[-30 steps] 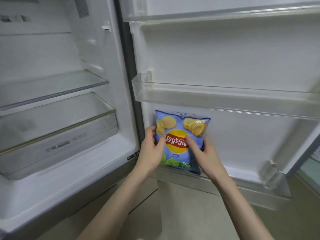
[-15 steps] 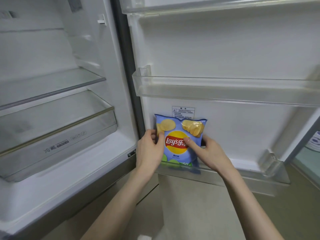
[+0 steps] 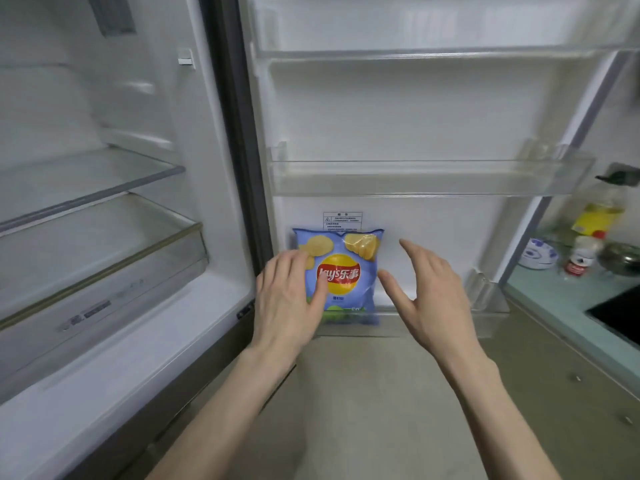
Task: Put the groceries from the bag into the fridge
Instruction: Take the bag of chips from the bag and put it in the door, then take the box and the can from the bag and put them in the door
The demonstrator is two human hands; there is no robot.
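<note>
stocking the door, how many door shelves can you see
3: the top door shelf, the middle door shelf, and the bottom door shelf holding the chip bag. Any higher ones are out of view.

The single head view looked forward and down from the person's own height, close in front of the open fridge [image 3: 114, 237]; it faced the inside of the door [image 3: 398, 116] straight on, the fridge cavity falling to its left, a counter [image 3: 561, 303] at its right edge; both forearms entered from below; the wide lens bent the edges.
</note>
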